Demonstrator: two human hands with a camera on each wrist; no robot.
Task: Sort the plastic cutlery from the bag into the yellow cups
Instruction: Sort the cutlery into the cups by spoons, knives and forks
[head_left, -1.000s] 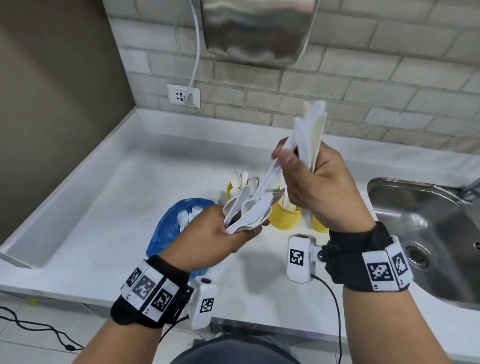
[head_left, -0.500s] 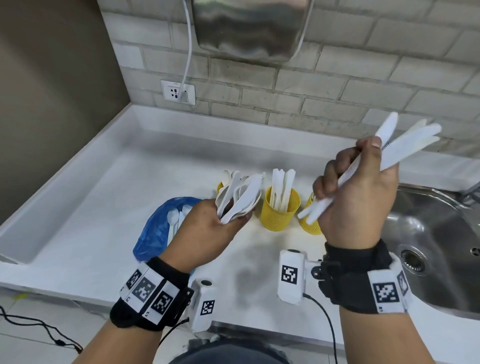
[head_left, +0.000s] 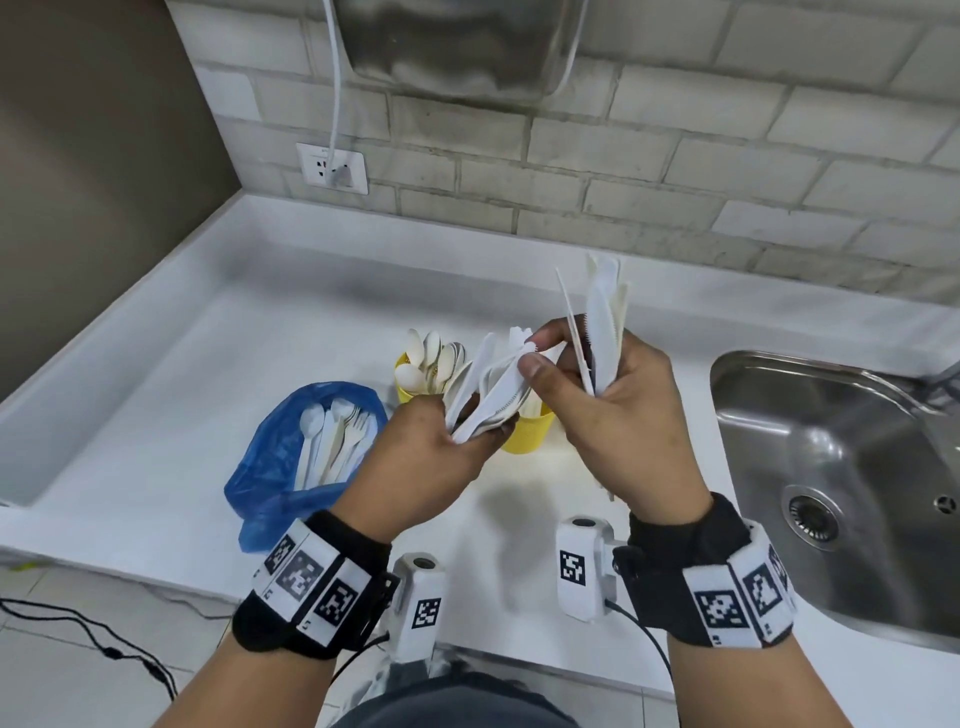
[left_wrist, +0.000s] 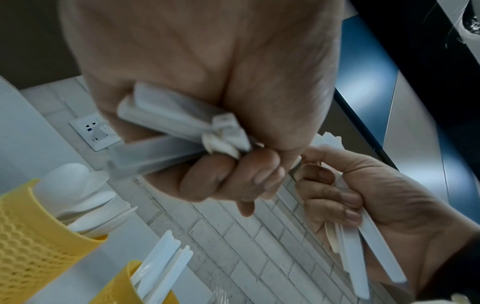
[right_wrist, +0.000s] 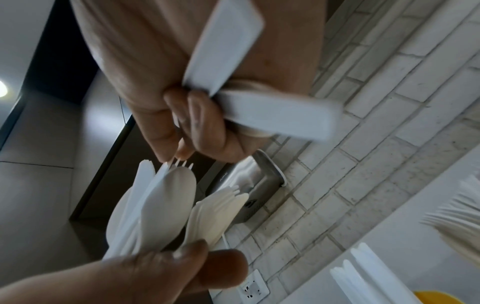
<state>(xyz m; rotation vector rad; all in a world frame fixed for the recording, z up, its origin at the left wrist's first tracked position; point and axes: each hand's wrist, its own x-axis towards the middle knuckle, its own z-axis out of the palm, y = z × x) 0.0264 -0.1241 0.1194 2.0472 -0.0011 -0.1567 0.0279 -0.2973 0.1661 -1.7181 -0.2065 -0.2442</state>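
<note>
My left hand (head_left: 441, 441) grips a mixed bundle of white plastic cutlery (head_left: 488, 395) above the counter; its handles show in the left wrist view (left_wrist: 166, 131). My right hand (head_left: 618, 400) holds several white knives (head_left: 602, 322) upright in its curled fingers, while its thumb and forefinger pinch a fork tip at the top of the left bundle (right_wrist: 179, 164). Behind the hands stand yellow mesh cups: one with spoons (head_left: 410, 384), one with knives (head_left: 530, 431). A blue bag (head_left: 280, 467) with more cutlery lies to the left.
A steel sink (head_left: 841, 467) is set into the white counter (head_left: 156, 374) at the right. A brick wall with a socket (head_left: 332, 166) and a metal dryer (head_left: 457, 47) stands behind. Cables lie on the floor at lower left.
My right hand, which had swung out to the right with its knives, has come back to the left hand's bundle and pinches a piece there. The left hand stayed nearly in place.
</note>
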